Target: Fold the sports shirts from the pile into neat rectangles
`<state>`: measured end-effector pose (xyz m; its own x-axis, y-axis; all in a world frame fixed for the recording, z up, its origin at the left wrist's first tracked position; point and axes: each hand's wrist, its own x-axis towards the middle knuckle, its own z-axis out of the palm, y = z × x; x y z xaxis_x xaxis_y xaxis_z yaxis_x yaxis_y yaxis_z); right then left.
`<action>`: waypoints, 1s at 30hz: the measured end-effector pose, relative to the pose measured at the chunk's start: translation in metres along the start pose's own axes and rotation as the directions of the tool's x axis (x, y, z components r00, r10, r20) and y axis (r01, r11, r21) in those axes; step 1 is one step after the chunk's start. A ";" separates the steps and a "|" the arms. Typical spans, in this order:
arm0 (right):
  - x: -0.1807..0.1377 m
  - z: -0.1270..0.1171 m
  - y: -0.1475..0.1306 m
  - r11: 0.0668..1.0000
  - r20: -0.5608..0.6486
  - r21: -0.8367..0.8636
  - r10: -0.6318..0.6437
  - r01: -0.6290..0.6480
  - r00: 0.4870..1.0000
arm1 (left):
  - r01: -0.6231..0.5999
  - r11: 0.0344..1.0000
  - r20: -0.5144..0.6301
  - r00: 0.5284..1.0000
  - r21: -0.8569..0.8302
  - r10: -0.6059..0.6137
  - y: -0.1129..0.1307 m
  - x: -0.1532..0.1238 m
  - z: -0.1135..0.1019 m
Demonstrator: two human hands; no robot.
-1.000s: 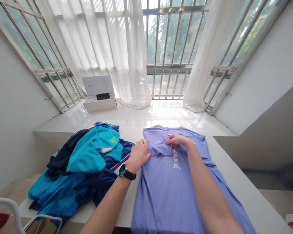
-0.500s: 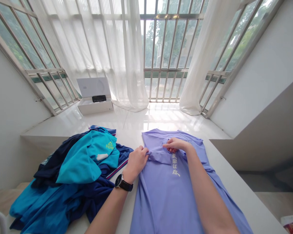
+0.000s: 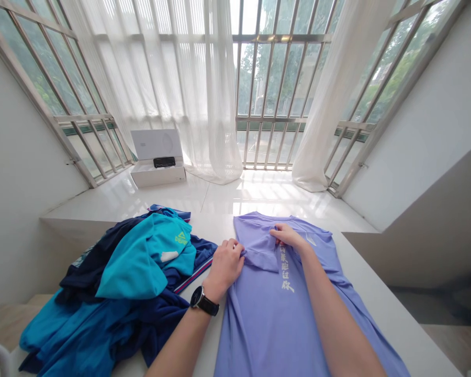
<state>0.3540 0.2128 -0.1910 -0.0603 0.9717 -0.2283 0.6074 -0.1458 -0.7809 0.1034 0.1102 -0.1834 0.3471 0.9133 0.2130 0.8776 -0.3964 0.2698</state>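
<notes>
A lavender T-shirt lies spread on the white table, its collar toward the window and light printed characters down its middle. One sleeve is folded inward across the chest. My left hand, with a black-strapped watch on the wrist, is closed on the folded sleeve at the shirt's left edge. Farther right, my right hand pinches the sleeve's end near the top of the lettering. The fingertips of both hands are partly hidden in the cloth.
A heap of blue and teal clothes lies to the left of the shirt. An opened white box with a black object in it stands on the window ledge. Sheer curtains hang before the barred window.
My right hand has shifted slightly, and more of the printed lettering shows beside it. My left hand keeps its hold at the shirt's edge. The whole view has tilted a little.
</notes>
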 end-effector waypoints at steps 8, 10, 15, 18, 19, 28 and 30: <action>-0.001 -0.001 0.002 0.998 -0.001 0.041 -0.039 0.039 0.999 | 0.004 1.000 -0.029 1.000 0.013 -0.004 0.003 0.003 0.003; 0.001 0.000 0.004 0.998 -0.028 0.043 -0.036 0.037 0.999 | 0.001 1.000 -0.056 0.998 0.005 -0.001 0.004 0.003 0.002; 0.009 0.004 0.010 0.999 -0.119 0.027 -0.040 0.044 0.992 | -0.035 0.999 -0.076 0.997 -0.013 0.034 0.006 0.004 0.000; 0.011 0.003 0.012 0.997 -0.124 0.005 -0.069 0.071 0.990 | -0.050 0.999 -0.040 0.998 -0.004 0.050 0.006 0.004 0.001; 0.011 0.003 0.012 0.997 -0.115 -0.004 -0.082 0.082 0.990 | -0.053 0.999 -0.021 0.998 -0.003 0.053 0.006 0.003 0.001; 0.012 0.001 0.014 0.984 -0.088 -0.092 -0.162 0.154 0.983 | -0.072 0.997 0.029 0.997 0.009 0.072 0.002 0.004 0.004; 0.012 0.001 0.014 0.980 -0.098 -0.112 -0.176 0.165 0.979 | -0.063 0.998 0.067 0.996 0.017 0.062 0.002 0.005 0.007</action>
<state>0.3609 0.2222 -0.2058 -0.0882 0.9957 -0.0291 0.6738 0.0381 -0.7379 0.1090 0.1148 -0.1882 0.4219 0.8914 0.1654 0.8595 -0.4513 0.2399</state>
